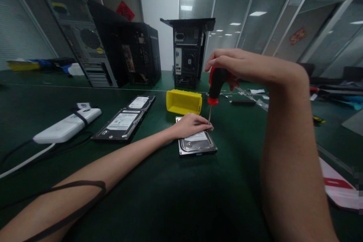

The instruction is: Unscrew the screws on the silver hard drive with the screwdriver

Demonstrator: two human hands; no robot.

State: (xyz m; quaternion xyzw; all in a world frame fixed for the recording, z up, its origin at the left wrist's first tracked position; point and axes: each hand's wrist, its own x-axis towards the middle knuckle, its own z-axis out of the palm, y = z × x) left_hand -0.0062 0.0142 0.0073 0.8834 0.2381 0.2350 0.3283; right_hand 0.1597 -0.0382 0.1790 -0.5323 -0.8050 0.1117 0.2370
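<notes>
We are bearing down on a hard drive [197, 144] with a red-and-black screwdriver [217, 83], our right hand [235, 64] curling tightly around its handle from above and the shaft standing almost upright over the drive's right edge. Our left hand [190, 125] is lying across the drive, its fingers drawing together beside the shaft's tip; whether they are pinching anything there, we cannot tell.

The drive is lying label up on the green bench [170, 196], well in from the far edge, and a yellow bin [184, 102] is sitting just beyond it. Two more drives [121, 121] are lying end to end to the left, and a white box with a black strap [68, 124] is resting farther toward the bench's left side, trailing cables. Three black computer towers [187, 58] are standing toward the far edge, the middle and left ones close together.
</notes>
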